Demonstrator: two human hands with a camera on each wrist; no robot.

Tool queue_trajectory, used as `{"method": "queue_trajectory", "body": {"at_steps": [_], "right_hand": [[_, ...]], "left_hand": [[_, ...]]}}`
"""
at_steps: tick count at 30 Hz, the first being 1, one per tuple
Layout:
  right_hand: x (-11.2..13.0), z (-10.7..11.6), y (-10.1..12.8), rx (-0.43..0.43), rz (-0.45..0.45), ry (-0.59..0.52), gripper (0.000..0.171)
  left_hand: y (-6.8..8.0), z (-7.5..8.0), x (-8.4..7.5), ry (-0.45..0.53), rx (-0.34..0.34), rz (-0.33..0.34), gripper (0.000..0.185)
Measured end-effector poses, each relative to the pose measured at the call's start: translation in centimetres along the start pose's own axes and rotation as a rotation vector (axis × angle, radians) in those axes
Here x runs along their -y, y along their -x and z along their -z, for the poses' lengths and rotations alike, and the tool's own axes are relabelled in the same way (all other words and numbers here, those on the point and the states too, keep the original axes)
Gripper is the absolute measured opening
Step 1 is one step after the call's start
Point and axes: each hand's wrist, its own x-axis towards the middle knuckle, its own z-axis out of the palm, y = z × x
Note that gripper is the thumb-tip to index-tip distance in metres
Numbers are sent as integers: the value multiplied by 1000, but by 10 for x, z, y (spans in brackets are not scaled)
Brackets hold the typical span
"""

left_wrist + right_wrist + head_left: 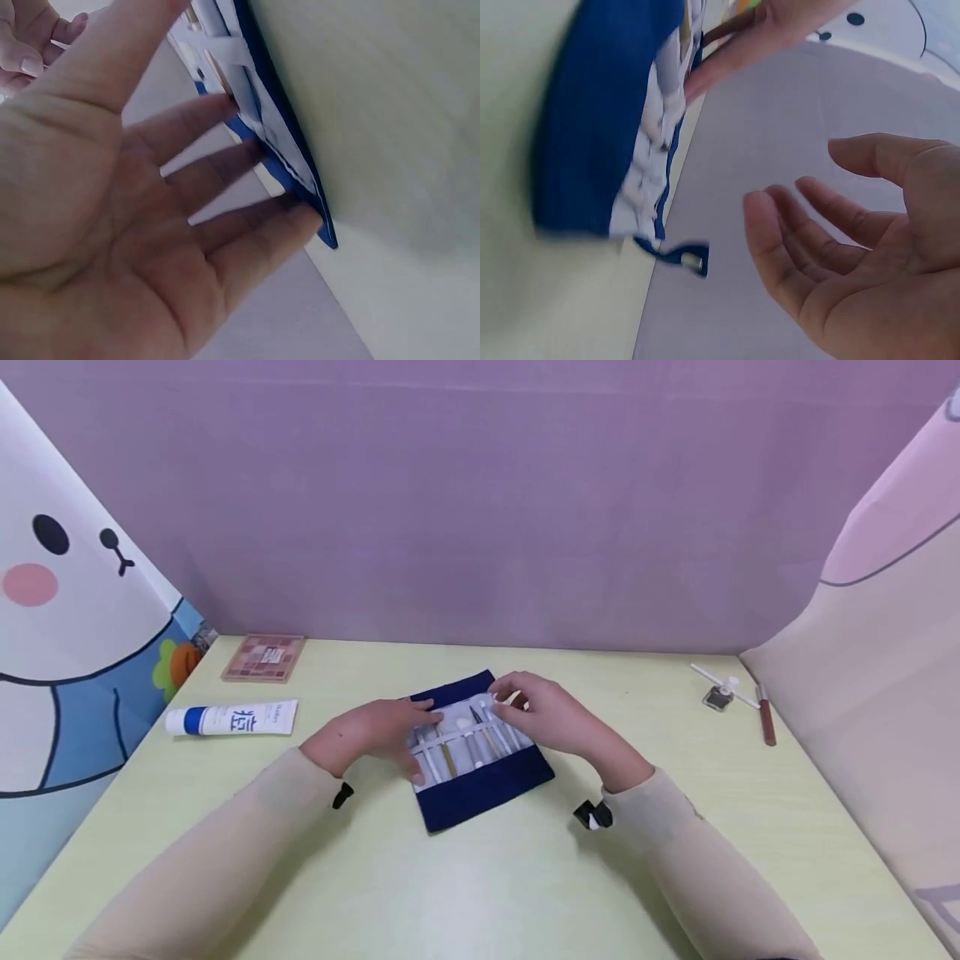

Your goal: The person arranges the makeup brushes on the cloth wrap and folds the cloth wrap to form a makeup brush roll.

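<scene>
An unfolded dark blue cloth tool roll lies at an angle mid-table. Several slim tools, pale, white and gold-brown, sit side by side under a white band on its light lining. My left hand rests on the roll's left side with fingers spread and fairly straight, fingertips touching its edge. Over the upper right corner is my right hand, its fingers loosely bent. The right wrist view shows nothing between those fingers, apart from the cloth. A short blue strap sticks out from the roll there.
To the left lie a white tube with a blue band and a flat pinkish palette. At the right are a small dark bottle, white sticks and a brown-handled tool. A purple cloth backdrop closes the far side.
</scene>
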Motion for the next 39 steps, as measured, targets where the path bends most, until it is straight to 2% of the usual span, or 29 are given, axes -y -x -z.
{"method": "queue_trajectory", "body": {"at_steps": [7,10,13,17,23,27,33,39], "right_hand": [[16,-22,11,107,25,90,56],[23,-35,16,136,28,190,64],[29,-49,21,159,45,335,70],[37,-63,26,180,70,481,72],[43,-76,31,179,67,638,76],[44,-83,32,192,59,683,78],[46,-86,34,198,67,717,70],[43,-83,35,220,90,735,67]], "left_hand": [[1,-3,-10,18,-39,63,108],[3,-4,-15,11,-64,90,109],[4,-5,-20,11,-83,117,112],[6,-8,-25,1,-104,143,115],[7,-11,-30,-40,-125,150,114],[7,-13,-28,-71,-120,158,113],[8,-18,-24,-98,-103,162,115],[10,-23,-16,-74,-94,104,114]]}}
